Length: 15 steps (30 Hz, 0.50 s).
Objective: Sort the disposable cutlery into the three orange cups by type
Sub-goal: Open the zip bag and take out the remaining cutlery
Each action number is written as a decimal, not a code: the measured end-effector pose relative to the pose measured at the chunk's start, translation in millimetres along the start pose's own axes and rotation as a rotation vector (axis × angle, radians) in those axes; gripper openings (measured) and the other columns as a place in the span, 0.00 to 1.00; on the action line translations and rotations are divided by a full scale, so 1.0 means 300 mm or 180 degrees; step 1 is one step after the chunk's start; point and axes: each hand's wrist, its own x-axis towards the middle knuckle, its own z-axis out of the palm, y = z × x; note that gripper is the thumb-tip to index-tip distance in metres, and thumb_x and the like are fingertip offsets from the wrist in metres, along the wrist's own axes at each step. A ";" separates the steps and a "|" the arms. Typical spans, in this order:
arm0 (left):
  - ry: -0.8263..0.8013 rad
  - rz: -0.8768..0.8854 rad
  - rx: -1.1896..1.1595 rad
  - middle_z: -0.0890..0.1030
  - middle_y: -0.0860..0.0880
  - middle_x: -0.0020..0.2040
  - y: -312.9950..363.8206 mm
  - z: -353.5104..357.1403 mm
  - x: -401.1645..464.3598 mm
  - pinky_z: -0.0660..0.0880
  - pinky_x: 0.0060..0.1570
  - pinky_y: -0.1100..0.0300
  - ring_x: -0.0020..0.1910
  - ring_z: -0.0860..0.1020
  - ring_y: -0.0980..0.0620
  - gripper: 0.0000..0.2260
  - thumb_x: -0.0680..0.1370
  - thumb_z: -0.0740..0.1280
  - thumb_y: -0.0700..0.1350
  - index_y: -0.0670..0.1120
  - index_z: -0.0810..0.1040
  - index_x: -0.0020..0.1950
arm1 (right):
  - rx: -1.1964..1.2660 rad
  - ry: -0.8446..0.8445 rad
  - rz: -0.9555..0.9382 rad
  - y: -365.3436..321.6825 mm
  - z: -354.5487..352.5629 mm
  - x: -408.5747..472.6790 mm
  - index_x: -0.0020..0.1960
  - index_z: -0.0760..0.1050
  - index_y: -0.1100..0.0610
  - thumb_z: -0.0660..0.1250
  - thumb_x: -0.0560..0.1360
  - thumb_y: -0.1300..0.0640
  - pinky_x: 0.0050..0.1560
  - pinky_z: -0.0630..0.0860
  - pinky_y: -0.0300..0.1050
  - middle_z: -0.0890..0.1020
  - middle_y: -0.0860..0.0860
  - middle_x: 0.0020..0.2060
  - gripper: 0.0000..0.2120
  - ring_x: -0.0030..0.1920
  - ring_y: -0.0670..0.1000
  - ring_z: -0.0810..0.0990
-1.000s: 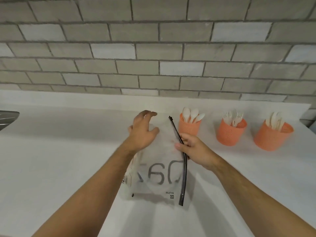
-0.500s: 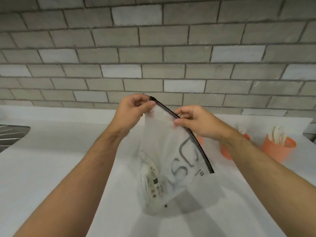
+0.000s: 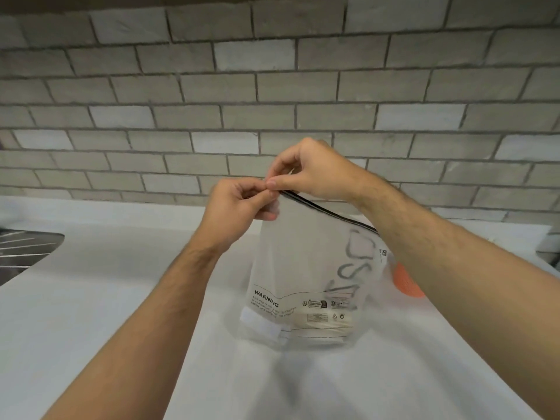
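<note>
I hold a clear plastic zip bag (image 3: 306,268) upright above the white counter (image 3: 106,298), its black zip strip running down to the right. My left hand (image 3: 236,210) pinches the bag's upper left corner at the zip. My right hand (image 3: 312,171) pinches the same end of the zip, fingertips touching those of the left hand. Only a sliver of one orange cup (image 3: 404,281) shows behind the bag, beneath my right forearm. The other two cups and the cutlery are hidden or out of frame.
A grey brick wall (image 3: 272,86) rises behind the counter. A metal sink drainer (image 3: 21,253) sits at the left edge. A dark object (image 3: 550,253) shows at the far right edge.
The bag went from lying flat on the counter to hanging upright. My right hand slid along the zip to meet my left at the corner. The view tilted up, hiding the cups.
</note>
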 end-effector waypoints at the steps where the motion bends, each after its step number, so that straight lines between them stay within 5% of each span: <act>1: 0.0030 0.0008 -0.0030 0.82 0.41 0.34 0.001 -0.004 -0.004 0.82 0.39 0.59 0.35 0.81 0.48 0.05 0.77 0.67 0.33 0.39 0.83 0.45 | 0.0034 -0.0022 0.0027 -0.001 -0.003 -0.001 0.44 0.86 0.54 0.76 0.72 0.53 0.46 0.82 0.47 0.87 0.49 0.37 0.05 0.39 0.46 0.84; 4: 0.0100 0.0007 -0.0116 0.82 0.43 0.33 0.003 -0.010 -0.017 0.81 0.38 0.60 0.35 0.81 0.48 0.04 0.77 0.69 0.34 0.39 0.82 0.43 | 0.0079 -0.0048 0.0069 -0.009 -0.011 -0.014 0.44 0.86 0.55 0.77 0.71 0.54 0.49 0.83 0.54 0.87 0.52 0.37 0.04 0.42 0.54 0.86; 9: 0.0172 -0.0067 -0.0260 0.83 0.45 0.32 0.002 -0.028 -0.024 0.81 0.38 0.60 0.35 0.82 0.49 0.05 0.76 0.69 0.33 0.40 0.82 0.43 | -0.0071 -0.0129 0.0144 -0.013 -0.020 -0.040 0.40 0.84 0.53 0.76 0.69 0.59 0.43 0.82 0.46 0.86 0.50 0.34 0.02 0.34 0.43 0.82; 15: 0.0508 -0.0060 -0.0428 0.83 0.46 0.34 -0.025 -0.130 -0.029 0.83 0.43 0.57 0.37 0.83 0.48 0.04 0.77 0.68 0.34 0.39 0.82 0.45 | -0.0478 -0.0510 0.0444 0.050 -0.069 -0.143 0.39 0.83 0.54 0.75 0.67 0.65 0.37 0.80 0.38 0.85 0.45 0.31 0.07 0.32 0.41 0.81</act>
